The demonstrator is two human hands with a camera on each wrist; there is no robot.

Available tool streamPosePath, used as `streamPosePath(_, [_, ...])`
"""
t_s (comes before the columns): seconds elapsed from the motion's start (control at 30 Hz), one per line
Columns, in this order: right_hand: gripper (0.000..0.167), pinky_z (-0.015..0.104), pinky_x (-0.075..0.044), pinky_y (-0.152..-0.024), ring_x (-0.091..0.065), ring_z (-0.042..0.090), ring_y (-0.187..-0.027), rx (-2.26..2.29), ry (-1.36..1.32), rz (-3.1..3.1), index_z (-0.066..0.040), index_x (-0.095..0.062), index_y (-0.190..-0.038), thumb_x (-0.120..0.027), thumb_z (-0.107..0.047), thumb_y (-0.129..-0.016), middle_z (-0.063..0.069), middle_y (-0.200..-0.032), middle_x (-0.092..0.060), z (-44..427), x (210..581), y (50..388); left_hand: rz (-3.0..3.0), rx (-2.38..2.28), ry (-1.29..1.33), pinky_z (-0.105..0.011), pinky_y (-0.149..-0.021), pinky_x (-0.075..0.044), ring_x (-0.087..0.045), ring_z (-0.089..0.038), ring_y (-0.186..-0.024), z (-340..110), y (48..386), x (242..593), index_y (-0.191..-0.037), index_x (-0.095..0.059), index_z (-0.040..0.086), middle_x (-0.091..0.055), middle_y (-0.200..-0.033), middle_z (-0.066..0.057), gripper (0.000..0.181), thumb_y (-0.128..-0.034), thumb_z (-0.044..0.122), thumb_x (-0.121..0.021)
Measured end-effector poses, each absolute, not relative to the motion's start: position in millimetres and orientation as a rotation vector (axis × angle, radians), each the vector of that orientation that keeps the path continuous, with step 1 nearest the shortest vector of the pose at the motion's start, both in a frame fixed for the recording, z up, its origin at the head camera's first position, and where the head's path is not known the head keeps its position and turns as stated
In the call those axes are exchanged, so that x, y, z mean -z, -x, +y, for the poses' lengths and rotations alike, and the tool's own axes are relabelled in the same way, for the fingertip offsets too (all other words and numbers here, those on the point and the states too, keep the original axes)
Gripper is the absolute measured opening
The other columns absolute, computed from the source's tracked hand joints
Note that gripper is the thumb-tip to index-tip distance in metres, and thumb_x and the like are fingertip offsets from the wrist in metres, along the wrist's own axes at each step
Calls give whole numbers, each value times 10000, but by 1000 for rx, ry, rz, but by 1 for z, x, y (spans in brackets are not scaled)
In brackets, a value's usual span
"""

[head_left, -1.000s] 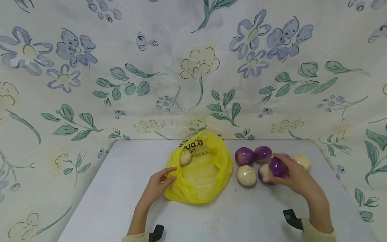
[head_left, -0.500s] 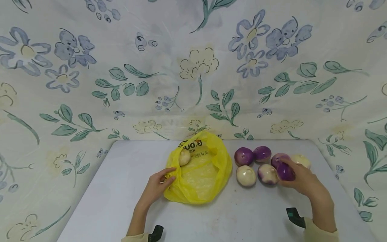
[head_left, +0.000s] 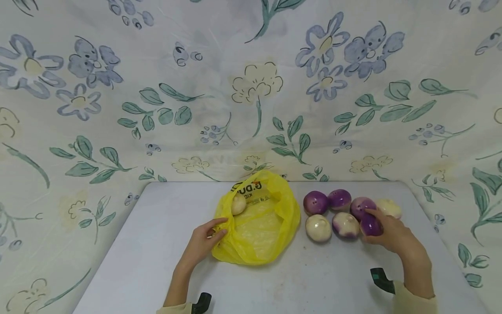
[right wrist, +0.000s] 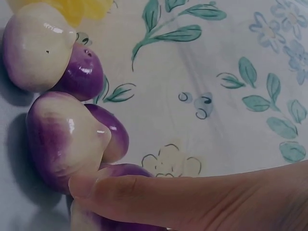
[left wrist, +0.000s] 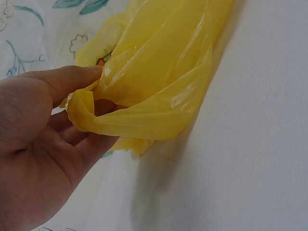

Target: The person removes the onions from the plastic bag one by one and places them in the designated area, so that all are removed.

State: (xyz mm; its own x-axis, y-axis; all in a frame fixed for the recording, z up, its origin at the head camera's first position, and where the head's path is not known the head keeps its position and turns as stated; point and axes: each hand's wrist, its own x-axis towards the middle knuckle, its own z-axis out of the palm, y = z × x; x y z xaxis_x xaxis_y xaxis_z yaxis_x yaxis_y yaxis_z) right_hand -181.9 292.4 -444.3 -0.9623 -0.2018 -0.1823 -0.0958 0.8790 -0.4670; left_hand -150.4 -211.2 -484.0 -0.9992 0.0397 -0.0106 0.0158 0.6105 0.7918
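Observation:
My left hand (head_left: pixel 205 243) pinches the left rim of a yellow plastic bag (head_left: pixel 260 235), which lies with its mouth facing me. The left wrist view shows the bag's folded edge (left wrist: pixel 144 120) between thumb and fingers. Inside the bag sits a pale turnip (head_left: pixel 238 204). At the right, my right hand (head_left: pixel 394 237) holds a glossy purple turnip (head_left: pixel 370 224), partly hidden by the fingers. It sits against a purple-and-white turnip (head_left: pixel 345 225) and in front of a purple one (head_left: pixel 361 207). In the right wrist view, the thumb (right wrist: pixel 120 192) covers part of the held turnip.
Close to the bag's right side are a white turnip (head_left: pixel 318 228) and two purple turnips, one left (head_left: pixel 315 203) and one right (head_left: pixel 339 199). A pale turnip (head_left: pixel 389 208) lies behind my right hand. A flowered cloth (head_left: pixel 219 87) rises behind the white table (head_left: pixel 157 226).
My right hand moved a little to the right and lowered the purple turnip beside the purple-and-white one. My left hand stays on the bag's rim.

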Motion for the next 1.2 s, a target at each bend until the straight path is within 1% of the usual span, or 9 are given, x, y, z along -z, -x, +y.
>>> streamPosePath(0.17, [895, 800, -314, -895, -407, 627, -1237, 690, 233, 2805, 55, -364, -1434, -808, -359, -776, 426, -1375, -421, 292, 446, 182, 2799, -1368, -47, -177, -665, -505, -587, -153, -821, -211, 151, 484, -1277, -643, 171, -667, -1182, -77, 349, -930, 191, -676])
streamPosePath(0.53, [857, 779, -356, -874, -431, 627, -1218, 691, 256, 2814, 59, -392, -1414, -816, -314, -769, 428, -1358, -434, 293, 449, 184, 2799, -1367, -41, -174, -672, -511, -597, -152, -837, -212, 151, 485, -1275, -645, 172, -665, -1202, -81, 346, -930, 192, -676])
streamPosePath(0.8, [830, 713, -396, -924, -450, 607, -1215, 732, 264, 2811, 58, -402, -1415, -813, -263, -770, 424, -1336, -461, 294, 455, 184, 2808, -1355, -41, -178, -663, -505, -592, -148, -828, -212, 152, 487, -1274, -646, 178, -670, -1172, -74, 345, -930, 195, -676])
streamPosePath(1.1, [821, 693, -398, -949, -455, 599, -1214, 698, 321, 2794, 85, -425, -1388, -821, -246, -750, 417, -1328, -475, 295, 461, 185, 2804, -1360, -52, -178, -682, -502, -580, -150, -839, -212, 151, 488, -1282, -641, 174, -669, -1185, -67, 352, -932, 203, -674])
streamPosePath(1.2, [813, 691, -397, -954, -458, 597, -1214, 706, 327, 2795, 87, -429, -1384, -821, -238, -750, 416, -1327, -477, 295, 462, 184, 2802, -1359, -47, -179, -671, -496, -571, -151, -827, -211, 151, 488, -1282, -641, 176, -668, -1160, -64, 353, -932, 202, -674])
